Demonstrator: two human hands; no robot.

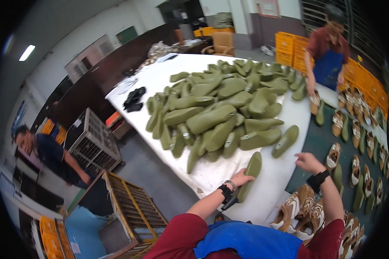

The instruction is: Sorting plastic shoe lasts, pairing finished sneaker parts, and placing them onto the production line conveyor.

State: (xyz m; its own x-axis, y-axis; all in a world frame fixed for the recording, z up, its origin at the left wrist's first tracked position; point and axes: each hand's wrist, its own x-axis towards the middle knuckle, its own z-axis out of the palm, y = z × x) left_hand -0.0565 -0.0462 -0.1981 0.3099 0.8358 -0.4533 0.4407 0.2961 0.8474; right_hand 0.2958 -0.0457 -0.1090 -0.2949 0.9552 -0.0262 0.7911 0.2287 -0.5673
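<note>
Last [249,175], olive green, lies near the front edge of the white worktop [160,80], toe pointing away from the person, apart from the main heap. Left hand [240,178] grips it at the lower left side, fingers [246,175] wrapped onto the body; a black wrist strap [225,191] and a bracelet sit just behind. Right hand [307,162] hovers at the worktop's right edge, fingers loosely spread, holding nothing; a black band [319,179] is on that wrist. Nearest thing to it is a single last [285,140] lying just ahead and to the left, not touched.

Heap of lasts [220,108], all the same green, covers the middle and far part of the worktop, piled several deep. A black cloth-like item [134,99] lies left of the heap; can't tell what it is.

Right of the worktop, a dark green surface [317,142] carries rows of tan and white shoes [354,129]. More shoes [300,211] sit right below the right forearm.

A co-worker in a blue apron [326,69] stands at the far right, hands down at the shoes. Yellow crates [289,47] are stacked behind. Another person [47,155] is on the floor side, left, next to a wire cage [93,140]. A wooden-framed rack [134,207] stands below the worktop's near-left corner.
</note>
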